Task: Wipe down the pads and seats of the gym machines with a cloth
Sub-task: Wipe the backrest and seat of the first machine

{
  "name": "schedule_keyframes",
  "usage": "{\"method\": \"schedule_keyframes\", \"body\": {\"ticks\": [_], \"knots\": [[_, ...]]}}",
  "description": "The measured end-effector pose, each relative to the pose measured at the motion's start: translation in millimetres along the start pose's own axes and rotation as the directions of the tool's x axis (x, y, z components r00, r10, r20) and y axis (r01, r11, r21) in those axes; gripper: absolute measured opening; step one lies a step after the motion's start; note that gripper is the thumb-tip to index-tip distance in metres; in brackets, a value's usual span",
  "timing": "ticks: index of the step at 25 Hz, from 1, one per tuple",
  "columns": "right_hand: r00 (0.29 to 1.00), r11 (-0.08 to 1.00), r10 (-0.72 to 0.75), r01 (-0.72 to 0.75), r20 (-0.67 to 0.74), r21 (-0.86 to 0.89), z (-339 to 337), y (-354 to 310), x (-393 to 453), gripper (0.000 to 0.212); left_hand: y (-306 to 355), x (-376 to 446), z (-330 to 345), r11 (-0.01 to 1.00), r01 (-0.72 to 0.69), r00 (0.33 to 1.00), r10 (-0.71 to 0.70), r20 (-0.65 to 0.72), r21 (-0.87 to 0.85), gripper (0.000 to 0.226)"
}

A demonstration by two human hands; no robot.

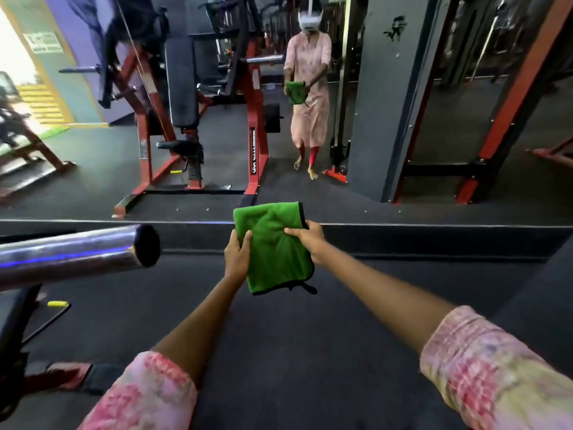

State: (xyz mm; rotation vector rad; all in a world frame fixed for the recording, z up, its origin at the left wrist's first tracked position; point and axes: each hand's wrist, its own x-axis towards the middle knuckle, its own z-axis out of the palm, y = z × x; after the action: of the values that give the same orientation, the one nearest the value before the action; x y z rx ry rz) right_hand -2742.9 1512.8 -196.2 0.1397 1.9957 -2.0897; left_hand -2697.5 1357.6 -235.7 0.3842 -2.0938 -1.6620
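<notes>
- While both arms reach forward over the dark floor [279, 352], a folded green cloth [274, 246] is held out in front of the body, in the air and touching nothing else.
- Left hand [237, 254] grips the cloth's left edge, thumb on the front face and fingers curled behind it.
- Right hand [307, 238] pinches the cloth's upper right edge, thumb laid across the green front and the other fingers hidden behind.
- Black piping runs along the cloth's border, and a short black loop hangs from its lower right corner.
- Pink patterned sleeves [496, 367] cover both upper forearms; the wrists are bare.
- To the left, a polished steel bar [77, 252] juts in from the edge, its dark round end near the cloth but apart from it.
- Below that bar, part of a black padded bench [12, 311] and a red frame piece show at the left edge, with a small yellow object [57, 304] lying on the floor beside them.
- Ahead stands a wall mirror [310, 193], its lower edge just behind the cloth.
- Reflected in it are the person [308, 88] holding the green cloth, a red-framed machine [257, 135] with a long black back pad [181, 79], and a grey pillar [381, 103].
</notes>
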Motion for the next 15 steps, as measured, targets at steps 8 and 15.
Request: {"method": "schedule_keyframes", "body": {"ticks": [8, 15], "knots": [[0.94, 0.99, -0.008, 0.056, 0.342, -0.132, 88, -32, 191, 0.039, -48, 156, 16, 0.99, 0.056, 0.873, -0.111, -0.476, -0.13, 0.009], [0.847, 0.959, 0.019, 0.134, 0.532, -0.249, 172, -71, 341, 0.04, -71, 296, -4, 0.994, 0.1, 0.819, -0.1, -0.566, -0.03, 0.023]]}}
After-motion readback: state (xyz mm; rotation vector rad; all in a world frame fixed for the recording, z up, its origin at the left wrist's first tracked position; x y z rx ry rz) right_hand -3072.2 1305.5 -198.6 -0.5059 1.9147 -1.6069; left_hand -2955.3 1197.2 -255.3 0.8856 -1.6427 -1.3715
